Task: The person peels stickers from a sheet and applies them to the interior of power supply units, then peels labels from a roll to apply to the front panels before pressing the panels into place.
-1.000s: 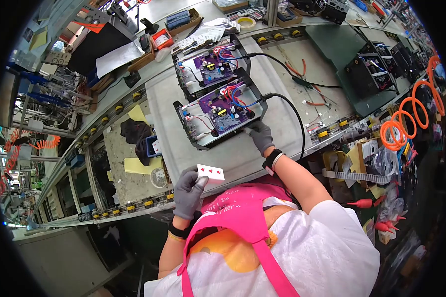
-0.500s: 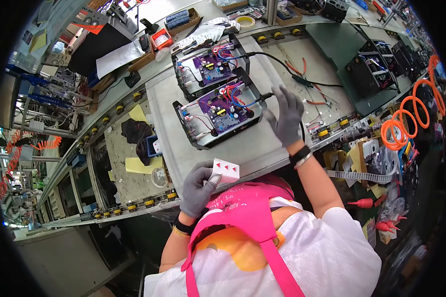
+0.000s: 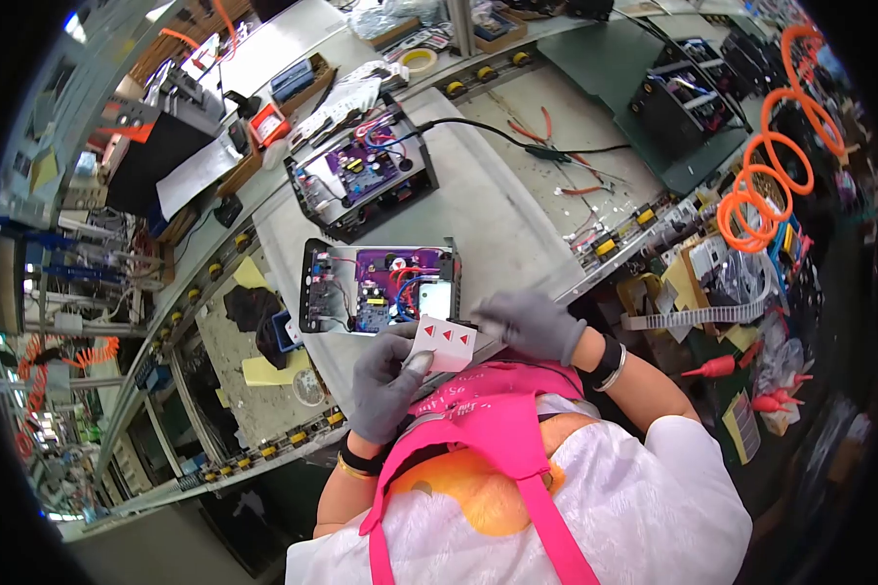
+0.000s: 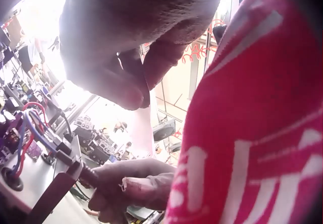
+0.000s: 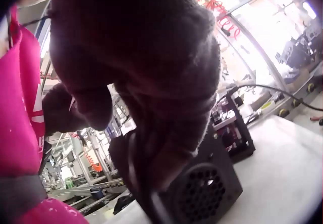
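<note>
My gloved left hand (image 3: 379, 385) pinches a white label card (image 3: 447, 343) with three red triangles, thumb on its face. My gloved right hand (image 3: 537, 327) is curled round a black power cable plug (image 3: 465, 326) at the rear of the nearer open-topped device (image 3: 316, 278). In the left wrist view, the right fingers (image 4: 113, 181) grip the plug at the device's panel corner. The device holds a purple circuit board (image 3: 372, 291) with red and blue wires. Its vent grille (image 5: 199, 191) shows below the right hand in the right wrist view.
A second open device (image 3: 361, 180) stands farther back on the grey board (image 3: 498, 205), with a black cable (image 3: 498, 132) running right. Orange-handled pliers (image 3: 537, 127) lie beyond. Conveyor rollers (image 3: 644, 216) line both edges. Orange coiled hoses (image 3: 751, 210) hang at right.
The nearer device has turned and come towards my body, apart from the second one. My right hand left its front edge, rose, then took hold of the plug. My left hand moved slightly right with the card.
</note>
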A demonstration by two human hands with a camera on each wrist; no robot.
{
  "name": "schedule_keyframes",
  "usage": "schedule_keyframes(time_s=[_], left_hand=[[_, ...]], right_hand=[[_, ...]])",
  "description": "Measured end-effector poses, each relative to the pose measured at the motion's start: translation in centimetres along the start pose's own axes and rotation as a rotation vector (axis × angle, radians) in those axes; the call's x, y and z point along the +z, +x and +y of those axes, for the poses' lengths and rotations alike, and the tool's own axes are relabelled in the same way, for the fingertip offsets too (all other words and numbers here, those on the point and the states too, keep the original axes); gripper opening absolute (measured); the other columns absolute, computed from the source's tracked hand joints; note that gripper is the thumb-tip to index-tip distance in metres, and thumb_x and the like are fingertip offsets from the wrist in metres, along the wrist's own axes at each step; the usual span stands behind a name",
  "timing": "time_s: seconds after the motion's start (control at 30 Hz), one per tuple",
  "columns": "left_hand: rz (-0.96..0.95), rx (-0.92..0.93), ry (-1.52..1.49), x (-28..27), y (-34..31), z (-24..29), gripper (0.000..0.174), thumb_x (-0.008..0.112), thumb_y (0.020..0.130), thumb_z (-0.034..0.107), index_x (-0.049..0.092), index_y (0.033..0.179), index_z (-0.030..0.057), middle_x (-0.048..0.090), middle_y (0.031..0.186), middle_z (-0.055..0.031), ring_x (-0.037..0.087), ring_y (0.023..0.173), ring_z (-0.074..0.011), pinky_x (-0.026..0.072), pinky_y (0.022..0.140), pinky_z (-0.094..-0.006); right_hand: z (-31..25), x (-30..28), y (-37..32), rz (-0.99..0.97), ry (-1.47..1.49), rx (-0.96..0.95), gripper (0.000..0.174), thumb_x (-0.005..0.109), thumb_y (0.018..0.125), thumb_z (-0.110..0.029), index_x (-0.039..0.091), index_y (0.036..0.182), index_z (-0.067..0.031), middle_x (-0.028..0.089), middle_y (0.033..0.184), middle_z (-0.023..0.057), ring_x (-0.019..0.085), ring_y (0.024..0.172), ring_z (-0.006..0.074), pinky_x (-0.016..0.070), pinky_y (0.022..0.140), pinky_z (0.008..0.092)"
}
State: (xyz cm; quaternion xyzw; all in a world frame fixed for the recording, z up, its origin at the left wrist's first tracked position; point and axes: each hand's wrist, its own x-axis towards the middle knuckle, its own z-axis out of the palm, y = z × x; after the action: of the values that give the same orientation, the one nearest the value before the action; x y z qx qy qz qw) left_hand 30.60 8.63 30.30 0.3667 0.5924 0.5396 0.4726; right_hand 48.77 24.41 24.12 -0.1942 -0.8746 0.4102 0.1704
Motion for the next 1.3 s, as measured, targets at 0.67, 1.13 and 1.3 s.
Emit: schedule_keyframes(time_s=[0.67,1.13,1.3], left_hand=[[0.149,0.267,0.550,4.4,1.3,2.1,0.012,0.065,0.077,-0.001,0.053,0.078,-0.0007,0.061,0.090,-0.0112,0.056,0.068,-0.0150,0.0457,0.058,-0.0260],[0.203,0.237,0.460,4.3,1.8,2.1,0.012,0.066,0.077,0.000,0.055,0.075,-0.0018,0.063,0.087,-0.0115,0.058,0.072,-0.0157,0.0460,0.062,-0.0257],[0.211,0.229,0.403,4.1,2.3,1.9,0.014,0.066,0.078,0.002,0.053,0.073,-0.0004,0.062,0.081,-0.0106,0.057,0.067,-0.0186,0.0451,0.059,-0.0294]], right_hand=[[-2.3,-2.8,3.2,0.022,0.151,-0.459,0.020,0.062,0.083,-0.018,0.063,0.095,-0.0022,0.063,0.081,0.0105,0.061,0.066,0.0290,0.0482,0.059,0.0365],[-1.5,-4.1,5.5,-0.158,0.311,-0.437,0.020,0.064,0.079,-0.014,0.062,0.094,-0.0008,0.062,0.079,0.0121,0.061,0.069,0.0293,0.0473,0.061,0.0369],[-1.9,-4.5,5.8,-0.148,0.285,-0.458,0.019,0.064,0.078,-0.014,0.062,0.092,-0.0009,0.062,0.080,0.0110,0.060,0.070,0.0278,0.0473,0.062,0.0369]])
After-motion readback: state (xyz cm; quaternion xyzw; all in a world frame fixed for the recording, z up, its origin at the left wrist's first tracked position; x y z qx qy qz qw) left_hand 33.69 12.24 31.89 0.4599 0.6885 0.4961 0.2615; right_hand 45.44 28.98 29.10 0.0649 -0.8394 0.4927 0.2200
